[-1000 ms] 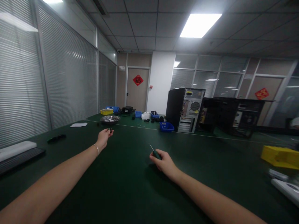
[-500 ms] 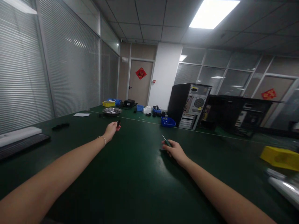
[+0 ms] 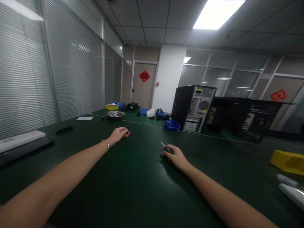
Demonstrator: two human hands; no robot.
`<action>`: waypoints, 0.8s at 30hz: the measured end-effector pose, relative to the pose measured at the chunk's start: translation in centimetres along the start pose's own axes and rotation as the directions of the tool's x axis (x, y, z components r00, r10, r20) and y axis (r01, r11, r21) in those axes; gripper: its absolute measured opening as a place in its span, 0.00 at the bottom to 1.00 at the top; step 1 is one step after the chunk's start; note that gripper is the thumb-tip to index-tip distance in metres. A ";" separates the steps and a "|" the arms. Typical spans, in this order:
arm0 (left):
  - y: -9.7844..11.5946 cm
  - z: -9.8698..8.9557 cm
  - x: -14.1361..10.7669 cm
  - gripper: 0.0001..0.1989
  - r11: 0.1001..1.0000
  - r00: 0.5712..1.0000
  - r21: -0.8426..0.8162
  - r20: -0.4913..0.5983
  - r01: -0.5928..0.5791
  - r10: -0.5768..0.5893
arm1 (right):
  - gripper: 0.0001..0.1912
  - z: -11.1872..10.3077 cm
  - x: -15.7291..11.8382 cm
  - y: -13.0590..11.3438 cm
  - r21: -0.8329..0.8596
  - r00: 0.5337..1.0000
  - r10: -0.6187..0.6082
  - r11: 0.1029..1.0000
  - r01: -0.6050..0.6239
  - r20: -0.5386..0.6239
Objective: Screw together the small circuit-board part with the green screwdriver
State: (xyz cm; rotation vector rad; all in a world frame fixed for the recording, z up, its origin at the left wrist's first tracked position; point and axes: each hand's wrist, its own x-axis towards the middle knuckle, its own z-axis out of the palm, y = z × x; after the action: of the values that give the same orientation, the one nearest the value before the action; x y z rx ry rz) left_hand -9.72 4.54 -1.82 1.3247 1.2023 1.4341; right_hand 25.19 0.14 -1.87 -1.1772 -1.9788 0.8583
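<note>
My left hand [image 3: 118, 134] reaches over the green table [image 3: 133, 177], its fingers pinched on a small black part [image 3: 127, 129]. What kind of part it is I cannot make out. In my right hand [image 3: 175, 155] is a screwdriver [image 3: 168, 149] with a dark green handle, its thin shaft pointing up and to the left. The two hands are apart, with the screwdriver tip nearer the left hand. Beyond the left hand stands a round metal bowl [image 3: 115, 115] whose contents are too small to tell.
A blue bin [image 3: 172, 125] stands before a black computer tower [image 3: 185, 106], with another open case [image 3: 254, 117] to its right. A yellow bin [image 3: 288, 161] is at far right. A keyboard [image 3: 28, 150] and a dark object [image 3: 64, 129] lie on the left.
My left hand has moved right and slightly down with the small black part. The screwdriver has come a little left and lower, tilting further toward the left hand.
</note>
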 end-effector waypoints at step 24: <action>2.1 5.9 -4.4 0.13 0.995 0.919 0.068 0.391 -0.077 0.045 | 0.16 1.4 -2.0 -2.4 0.136 0.993 0.023 0.991 -0.007 -0.117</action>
State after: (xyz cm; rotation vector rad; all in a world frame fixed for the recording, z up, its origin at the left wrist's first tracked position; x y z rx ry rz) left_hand -3.29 0.49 -0.71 1.6263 0.9675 1.1000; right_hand 23.65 -2.84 -1.19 -1.1394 -1.7896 0.8950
